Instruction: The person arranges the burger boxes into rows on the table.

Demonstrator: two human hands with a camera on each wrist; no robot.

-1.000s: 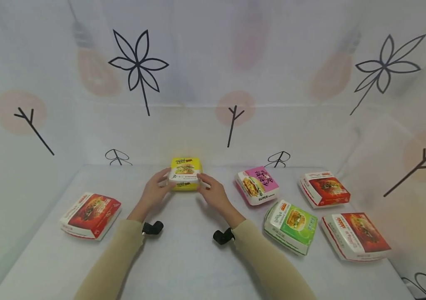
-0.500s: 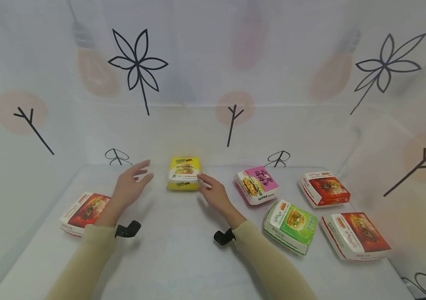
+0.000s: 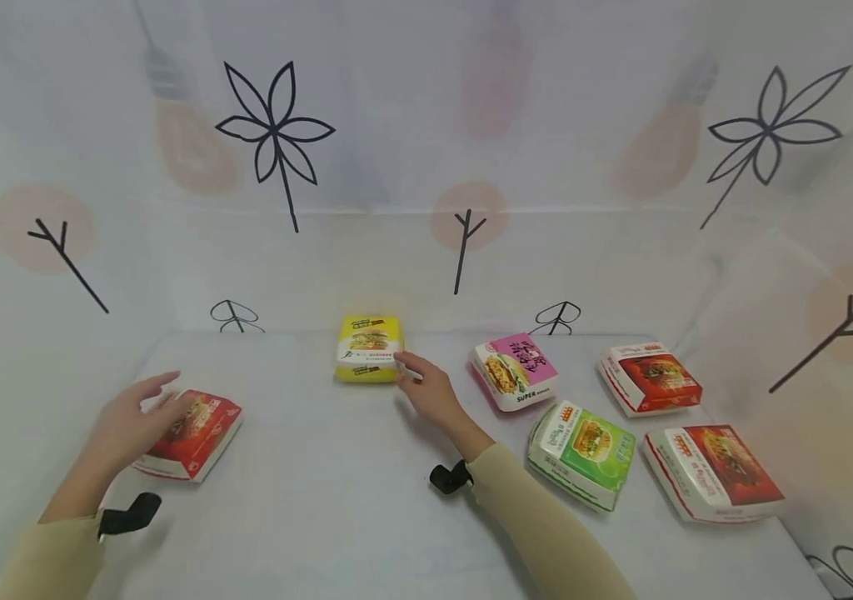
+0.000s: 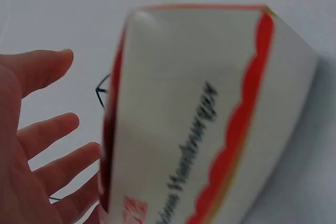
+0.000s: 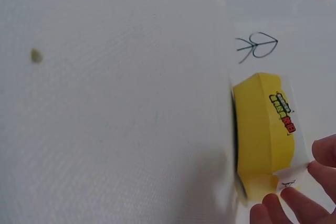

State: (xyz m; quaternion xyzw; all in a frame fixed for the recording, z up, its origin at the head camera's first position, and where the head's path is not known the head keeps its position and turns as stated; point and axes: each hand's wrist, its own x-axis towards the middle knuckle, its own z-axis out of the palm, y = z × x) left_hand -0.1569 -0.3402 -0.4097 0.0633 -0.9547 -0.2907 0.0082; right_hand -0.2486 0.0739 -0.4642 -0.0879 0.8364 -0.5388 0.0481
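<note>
My left hand point(image 3: 127, 425) is over the left part of a red and white hamburger box point(image 3: 202, 429), fingers spread and holding nothing. In the left wrist view that box point(image 4: 184, 103) shows its white side with red scalloped trim, beside the spread fingers point(image 4: 50, 129). At the back of the table lies a yellow hamburger box point(image 3: 369, 346). My right hand point(image 3: 434, 396) rests its fingertips on that box's right side. The right wrist view has the yellow box point(image 5: 262, 124) with the fingertips at its near corner.
To the right lie a pink hamburger box point(image 3: 516, 371), a green one point(image 3: 584, 454) and two red and white ones, one farther back point(image 3: 651, 379) and one nearer point(image 3: 715, 475). A patterned white cloth backdrop point(image 3: 374, 258) rises behind the white table point(image 3: 336, 517).
My left hand has left the yellow box and moved left and nearer, over the red and white box. The right hand stays at the yellow box, which has hardly moved.
</note>
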